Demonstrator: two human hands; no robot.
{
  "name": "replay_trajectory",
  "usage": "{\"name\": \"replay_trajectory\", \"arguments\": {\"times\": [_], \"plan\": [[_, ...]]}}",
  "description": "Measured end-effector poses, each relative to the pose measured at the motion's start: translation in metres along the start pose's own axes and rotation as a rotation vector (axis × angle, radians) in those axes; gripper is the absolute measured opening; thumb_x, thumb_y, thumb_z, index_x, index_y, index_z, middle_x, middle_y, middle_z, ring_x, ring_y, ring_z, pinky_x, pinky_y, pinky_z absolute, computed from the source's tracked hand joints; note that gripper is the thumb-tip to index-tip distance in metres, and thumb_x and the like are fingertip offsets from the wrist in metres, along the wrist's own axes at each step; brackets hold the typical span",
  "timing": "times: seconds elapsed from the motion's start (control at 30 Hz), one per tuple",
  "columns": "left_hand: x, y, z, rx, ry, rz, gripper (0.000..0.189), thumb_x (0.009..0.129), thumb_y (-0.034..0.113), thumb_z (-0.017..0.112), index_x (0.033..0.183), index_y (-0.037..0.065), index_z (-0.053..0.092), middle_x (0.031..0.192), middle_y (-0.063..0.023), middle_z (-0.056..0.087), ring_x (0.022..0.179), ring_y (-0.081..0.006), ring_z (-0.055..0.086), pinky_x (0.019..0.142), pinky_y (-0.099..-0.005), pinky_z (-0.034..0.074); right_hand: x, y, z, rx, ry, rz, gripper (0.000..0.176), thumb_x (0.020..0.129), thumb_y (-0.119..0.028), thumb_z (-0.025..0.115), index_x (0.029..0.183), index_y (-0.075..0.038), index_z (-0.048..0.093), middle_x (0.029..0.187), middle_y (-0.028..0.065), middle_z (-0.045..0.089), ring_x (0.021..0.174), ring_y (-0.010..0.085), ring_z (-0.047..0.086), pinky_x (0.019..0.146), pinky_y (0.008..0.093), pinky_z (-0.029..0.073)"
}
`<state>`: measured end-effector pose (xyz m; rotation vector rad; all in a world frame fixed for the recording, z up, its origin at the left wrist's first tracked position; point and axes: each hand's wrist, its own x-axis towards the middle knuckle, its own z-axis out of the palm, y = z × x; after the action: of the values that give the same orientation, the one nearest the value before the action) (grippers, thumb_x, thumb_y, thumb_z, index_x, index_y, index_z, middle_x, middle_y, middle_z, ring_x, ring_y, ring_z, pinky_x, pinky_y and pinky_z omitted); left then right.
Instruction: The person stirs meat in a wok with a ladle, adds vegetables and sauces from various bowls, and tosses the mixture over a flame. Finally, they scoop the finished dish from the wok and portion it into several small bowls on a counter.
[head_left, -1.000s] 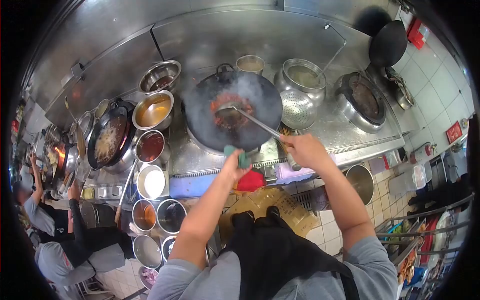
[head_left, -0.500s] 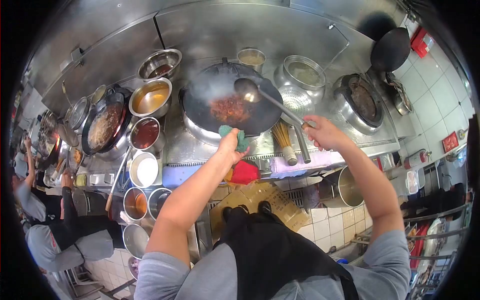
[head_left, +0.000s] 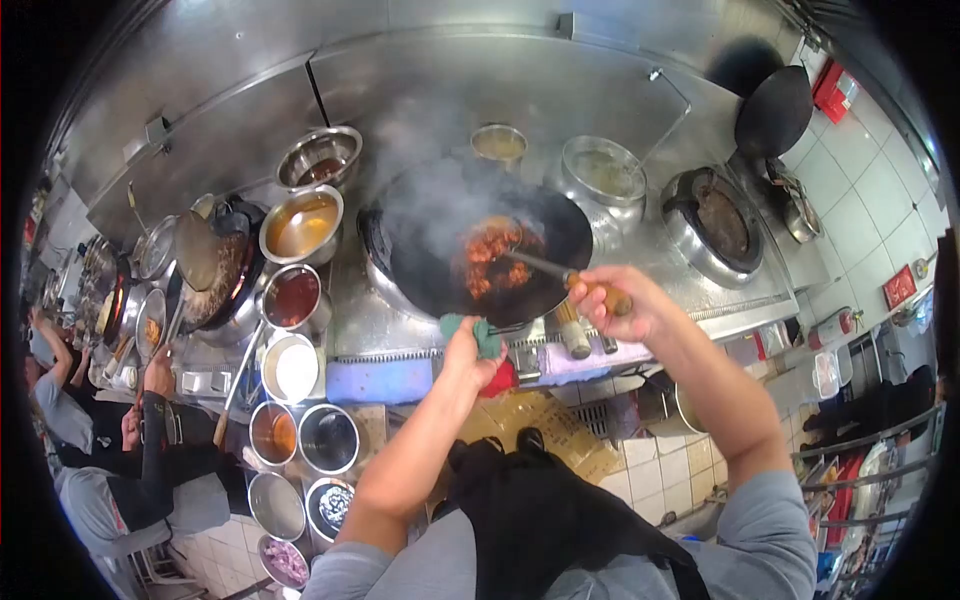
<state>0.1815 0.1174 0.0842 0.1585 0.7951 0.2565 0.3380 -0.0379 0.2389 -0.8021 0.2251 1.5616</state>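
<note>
Steam rises from a large black wok (head_left: pixel 420 275) on the burner in front of me, with reddish-brown pieces of food (head_left: pixel 490 243) in its middle. My left hand (head_left: pixel 472 358) is closed on a folded green cloth (head_left: pixel 488 342) at the wok's near edge; the cloth hides whatever part of the wok is gripped. My right hand (head_left: pixel 625 305) is wrapped round the wooden handle of a ladle (head_left: pixel 540 263). The ladle's shaft slants down into the wok, and its bowl is hard to make out among the food.
Left of the wok stand a bowl of amber liquid (head_left: pixel 303 225), a pot of red sauce (head_left: pixel 292 298) and a white-filled container (head_left: pixel 290 367). A lidless pot (head_left: pixel 605 175) and another burner (head_left: pixel 715 215) are to the right. Co-workers (head_left: pixel 130 470) stand at woks on the far left.
The ladle has gone from above the wok's far side down into the food, my right hand turning with it. The wok sits further right and tilted, and the food has shifted.
</note>
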Motion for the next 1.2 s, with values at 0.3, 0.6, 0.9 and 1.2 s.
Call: {"name": "replay_trajectory", "arguments": {"times": [0.3,0.6,0.9,1.2], "plan": [[0.010,0.021,0.016,0.172,-0.040,0.029,0.012,0.084,0.024,0.054,0.084,0.012,0.051,0.077,-0.0042,0.050,0.069,-0.0200,0.051,0.059,-0.0360,0.048,-0.021,0.011,-0.017,0.088,-0.141,-0.135,0.011,0.084,-0.007,0.052,0.092,-0.006,0.043,0.079,0.0048,0.048,0.057,0.0075,0.047,0.045,0.0200,0.040],[0.049,-0.025,-0.071,0.957,0.310,0.887,0.043,0.077,0.008,0.060,0.115,0.003,0.040,0.097,-0.0097,0.053,0.088,-0.0193,0.053,0.077,-0.0317,0.045,-0.033,0.020,-0.012,-0.204,-0.021,-0.097,0.013,0.087,-0.010,0.050,0.094,-0.008,0.039,0.078,0.0064,0.049,0.056,0.0078,0.048,0.042,0.0202,0.043],[0.047,0.035,-0.057,0.352,0.080,0.500,0.030,0.077,0.007,0.056,0.104,0.008,0.044,0.088,-0.0069,0.051,0.077,-0.0201,0.053,0.063,-0.0380,0.046,-0.004,0.038,-0.004,0.024,-0.144,-0.192,0.009,0.087,-0.009,0.050,0.093,-0.006,0.043,0.078,0.0022,0.046,0.057,0.0063,0.046,0.040,0.0175,0.040],[0.057,0.046,-0.095,0.235,0.033,-0.008,0.020,0.081,0.020,0.061,0.095,0.012,0.050,0.087,-0.0067,0.054,0.078,-0.0217,0.051,0.064,-0.0400,0.046,0.011,0.156,-0.038,0.092,-0.138,-0.295,0.036,0.092,-0.012,0.042,0.127,-0.012,0.039,0.073,0.0012,0.041,0.045,0.0052,0.035,0.034,0.0159,0.030]]}}
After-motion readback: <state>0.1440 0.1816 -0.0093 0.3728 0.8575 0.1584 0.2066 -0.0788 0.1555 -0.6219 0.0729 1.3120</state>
